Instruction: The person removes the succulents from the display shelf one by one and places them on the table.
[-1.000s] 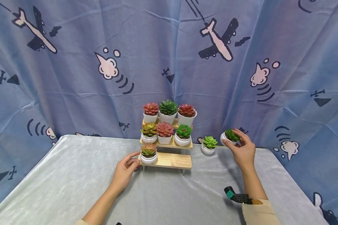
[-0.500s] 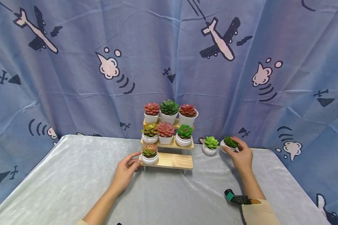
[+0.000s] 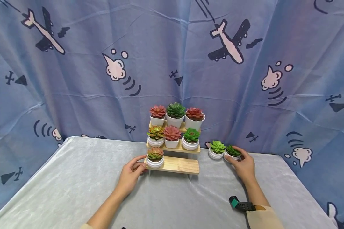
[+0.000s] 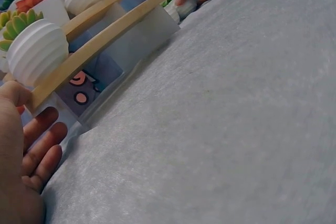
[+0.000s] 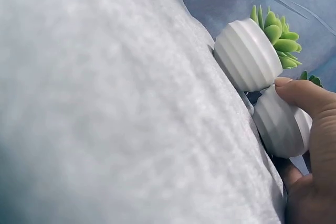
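My right hand (image 3: 244,166) holds a dark green potted succulent (image 3: 232,151) between thumb and fingers. Its ribbed white pot (image 5: 282,123) is on the cloth in the right wrist view, close beside a light green potted succulent (image 3: 217,149). My left hand (image 3: 131,176) grips the left end of the lowest step of a three-tier wooden plant stand (image 3: 181,164), thumb at the front. The left wrist view shows that thumb (image 4: 14,94) at the step's end, other fingers loosely bent below. An orange-green potted succulent (image 3: 155,157) stands on this step near the left hand.
The middle step carries a yellow-red (image 3: 156,135), a pink (image 3: 172,136) and a green succulent (image 3: 190,139). Two red ones and a dark green one (image 3: 175,114) fill the top step. A grey cloth (image 3: 74,178) covers the table; a patterned blue curtain (image 3: 149,63) hangs behind.
My right hand has lowered the dark green potted succulent and brought it left, beside the light green one. The left hand keeps its place at the stand. The head view has shifted slightly.
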